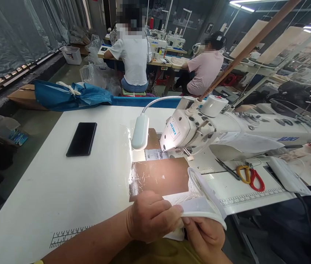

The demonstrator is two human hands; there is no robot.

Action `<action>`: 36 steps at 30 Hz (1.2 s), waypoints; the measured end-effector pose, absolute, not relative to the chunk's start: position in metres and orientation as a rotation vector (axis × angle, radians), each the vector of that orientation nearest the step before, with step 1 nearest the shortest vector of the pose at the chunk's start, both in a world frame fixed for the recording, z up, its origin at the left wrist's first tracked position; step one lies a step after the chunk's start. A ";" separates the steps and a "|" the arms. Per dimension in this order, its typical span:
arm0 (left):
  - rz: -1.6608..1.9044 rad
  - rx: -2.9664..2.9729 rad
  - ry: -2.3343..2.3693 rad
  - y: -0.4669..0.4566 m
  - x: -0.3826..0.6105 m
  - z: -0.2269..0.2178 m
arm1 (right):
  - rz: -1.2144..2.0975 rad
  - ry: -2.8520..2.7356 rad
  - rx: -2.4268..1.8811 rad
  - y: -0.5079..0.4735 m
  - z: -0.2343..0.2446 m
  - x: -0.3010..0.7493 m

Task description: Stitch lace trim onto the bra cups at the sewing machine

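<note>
My left hand [149, 218] and my right hand [203, 236] both pinch a white fabric piece [202, 200] at the near edge of the white sewing table [61, 183]. The fabric curls upward, with a mesh-like inner side and a thick white rim. It sits just in front of a brown taped patch [158, 176] below the needle of the white sewing machine [227, 128]. The left fingers are folded over the fabric's left end, and the right thumb presses it from below.
A black phone [82, 139] lies to the left on the table. A gooseneck lamp [140, 132] lights the needle area. Scissors with red and yellow handles [247, 176] lie to the right. A blue bag [69, 96] rests beyond the table. Two people sew at the back.
</note>
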State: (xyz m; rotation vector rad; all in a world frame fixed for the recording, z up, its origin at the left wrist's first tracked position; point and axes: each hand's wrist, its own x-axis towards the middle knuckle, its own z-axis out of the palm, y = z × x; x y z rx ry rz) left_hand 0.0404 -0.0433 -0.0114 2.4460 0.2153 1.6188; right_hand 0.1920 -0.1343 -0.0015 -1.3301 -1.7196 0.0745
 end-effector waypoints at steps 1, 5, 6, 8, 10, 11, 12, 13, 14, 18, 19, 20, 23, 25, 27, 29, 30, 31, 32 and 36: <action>1.616 2.450 0.236 -0.043 0.041 -0.011 | 0.130 -1.695 -1.347 -0.134 -0.002 0.191; 1.623 2.485 0.309 -0.041 0.041 -0.012 | 0.352 -1.485 -1.421 -0.131 -0.001 0.183; 1.622 2.495 0.319 -0.040 0.042 -0.012 | 0.398 -1.439 -1.431 -0.130 -0.001 0.181; 1.621 2.511 0.342 -0.039 0.041 -0.013 | 0.452 -1.385 -1.453 -0.127 0.000 0.178; 1.619 2.520 0.370 -0.038 0.041 -0.014 | 0.454 -1.371 -1.475 -0.124 -0.001 0.177; 1.618 2.522 0.382 -0.038 0.041 -0.015 | 0.436 -1.378 -1.486 -0.123 -0.002 0.178; 1.617 2.525 0.392 -0.038 0.041 -0.016 | 0.409 -1.392 -1.495 -0.122 -0.004 0.179; 1.617 2.528 0.392 -0.038 0.042 -0.017 | 0.373 -1.413 -1.501 -0.121 -0.006 0.180; 1.617 2.532 0.387 -0.038 0.042 -0.018 | 0.328 -1.442 -1.502 -0.120 -0.009 0.182; 1.623 2.546 0.365 -0.039 0.043 -0.023 | 0.108 -1.569 -1.496 -0.119 -0.019 0.189; 1.628 2.544 0.369 -0.039 0.044 -0.024 | 0.066 -1.591 -1.498 -0.119 -0.021 0.191; 1.633 2.542 0.374 -0.039 0.044 -0.025 | 0.034 -1.607 -1.500 -0.119 -0.023 0.192; 1.639 2.542 0.375 -0.040 0.045 -0.027 | -0.009 -1.633 -1.498 -0.119 -0.024 0.194; 1.637 2.549 0.361 -0.040 0.044 -0.028 | -0.017 -1.648 -1.488 -0.118 -0.023 0.193; 1.638 2.551 0.355 -0.040 0.044 -0.028 | -0.025 -1.657 -1.482 -0.117 -0.021 0.192; 1.634 2.547 0.359 -0.039 0.045 -0.029 | -0.034 -1.656 -1.479 -0.116 -0.019 0.191; 1.631 2.546 0.359 -0.039 0.045 -0.029 | -0.034 -1.652 -1.479 -0.116 -0.018 0.191; 1.630 2.543 0.358 -0.039 0.045 -0.028 | -0.023 -1.650 -1.479 -0.116 -0.017 0.191; 1.631 2.541 0.357 -0.039 0.045 -0.028 | -0.002 -1.646 -1.478 -0.116 -0.016 0.191; 1.624 2.547 0.376 -0.038 0.044 -0.023 | 0.130 -1.577 -1.505 -0.120 -0.015 0.191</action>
